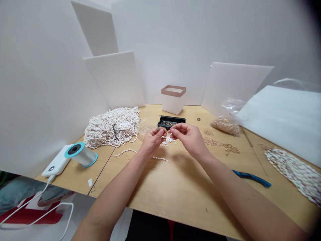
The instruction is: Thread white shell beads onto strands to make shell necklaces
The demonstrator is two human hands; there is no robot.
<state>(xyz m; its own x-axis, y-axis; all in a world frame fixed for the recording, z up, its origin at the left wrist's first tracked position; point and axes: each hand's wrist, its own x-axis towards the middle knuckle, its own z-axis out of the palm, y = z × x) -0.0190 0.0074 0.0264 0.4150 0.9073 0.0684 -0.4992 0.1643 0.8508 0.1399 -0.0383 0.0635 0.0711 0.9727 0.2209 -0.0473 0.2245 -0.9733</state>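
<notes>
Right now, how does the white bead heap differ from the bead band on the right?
The heap is piled and tangled; the band lies flatter, in neater rows. The heap looks plain white; the band shows brown among the white. Both are strands of small beads.

Tall white foam boards (pixel 112 78); beneath them, a pale wooden tabletop (pixel 175 201)

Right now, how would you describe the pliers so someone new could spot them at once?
On the wooden table, look past the person's right hand to the wide band of white beaded strands. Just left of that band lie the pliers, slim and blue-handled, the only tool among the pale beads.
</notes>
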